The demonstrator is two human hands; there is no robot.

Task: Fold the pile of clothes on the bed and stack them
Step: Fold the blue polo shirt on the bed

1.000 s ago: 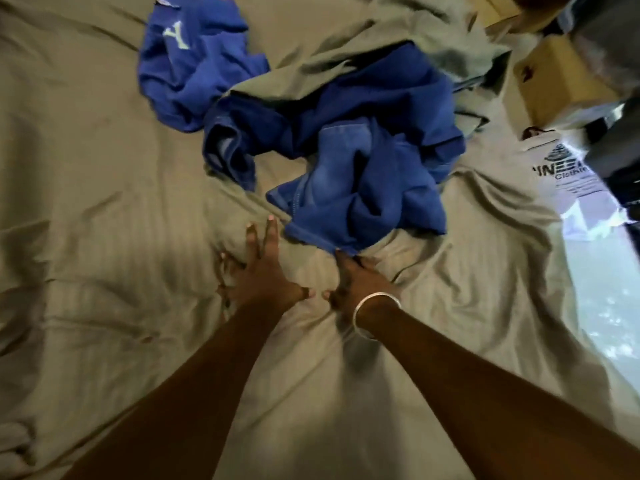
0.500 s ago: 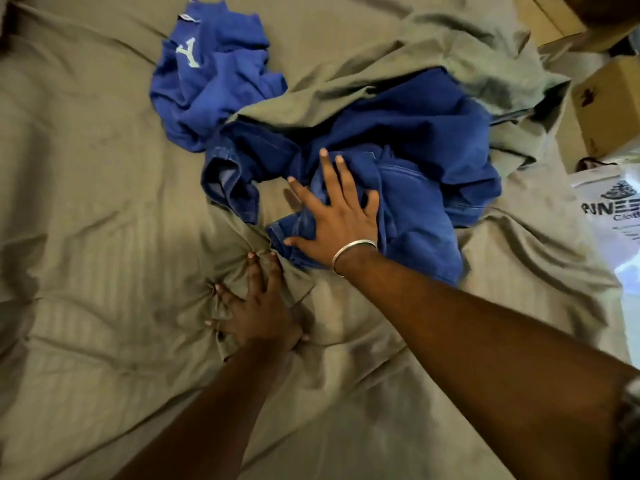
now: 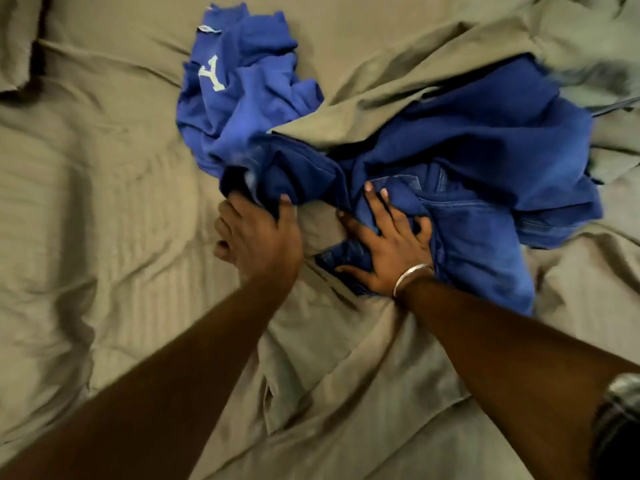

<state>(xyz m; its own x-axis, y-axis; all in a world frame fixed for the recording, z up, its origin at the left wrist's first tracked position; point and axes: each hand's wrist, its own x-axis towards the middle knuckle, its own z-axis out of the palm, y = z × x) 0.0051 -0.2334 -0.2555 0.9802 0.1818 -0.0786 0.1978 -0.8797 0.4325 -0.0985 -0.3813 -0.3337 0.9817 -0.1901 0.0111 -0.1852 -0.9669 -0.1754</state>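
Note:
A crumpled pile of blue clothes lies on the bed. Blue jeans (image 3: pixel 485 223) with visible seams sit at the centre right. A lighter blue top (image 3: pixel 242 98) with a white letter lies behind them at the left. An olive garment or sheet fold (image 3: pixel 398 98) drapes across the pile. My left hand (image 3: pixel 259 237) grips a dark blue fold of the jeans at the pile's near left edge. Beside it, my right hand (image 3: pixel 388 247), with a silver bangle at the wrist, rests on the jeans with fingers spread.
An olive striped bedsheet (image 3: pixel 104 237) covers the bed, wrinkled around my arms. A pillow edge (image 3: pixel 17 46) shows at the far left corner. More rumpled olive fabric (image 3: pixel 588 46) is heaped at the far right.
My left hand has left the sheet, moved forward and taken hold of the jeans' edge. My right hand stays spread on the jeans. The view has shifted closer to the pile.

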